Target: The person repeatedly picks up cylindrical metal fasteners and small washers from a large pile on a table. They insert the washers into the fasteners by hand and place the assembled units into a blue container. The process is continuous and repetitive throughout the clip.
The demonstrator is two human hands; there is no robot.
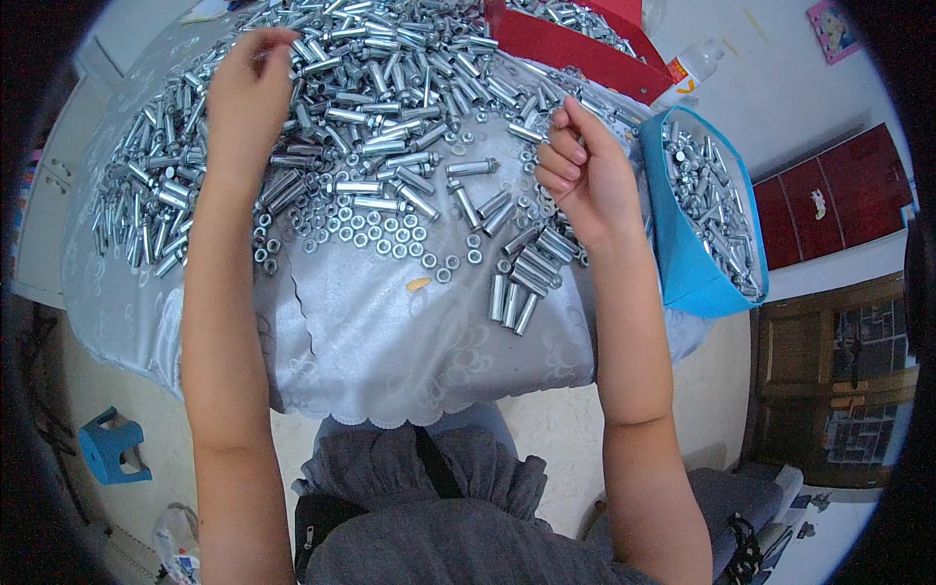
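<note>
Well to the left of the heap of silvery metal sleeve bolts (385, 107), and lower, a blue stool (109, 450) stands on the floor. The left hand (252, 83) is over the heap's left part, with its fingers bent and thumb drawn in toward them; the fingertips are partly hidden, so I cannot tell whether it grasps a piece. The heap itself spreads over the far half of a counter (390, 341) covered with a pale, shiny, patterned cloth. Along the heap's near edge lie loose hex nuts (400, 236), many of them flat and close together. Just nearer than these, apart from the heap, is a small orange-yellow scrap (418, 284). At the heap's near right corner, several plain metal sleeves (526, 278) lie side by side. The right hand (593, 175) is just right of the heap, its fingers curled toward the palm; whether it grasps something small I cannot tell. Beyond the heap's far right side sits a red box (595, 49) with metal pieces in it, and right of that a clear bottle (688, 72) with a white cap. Farthest right of the heap, a light-blue container (697, 263) holds more metal bolts.
</note>
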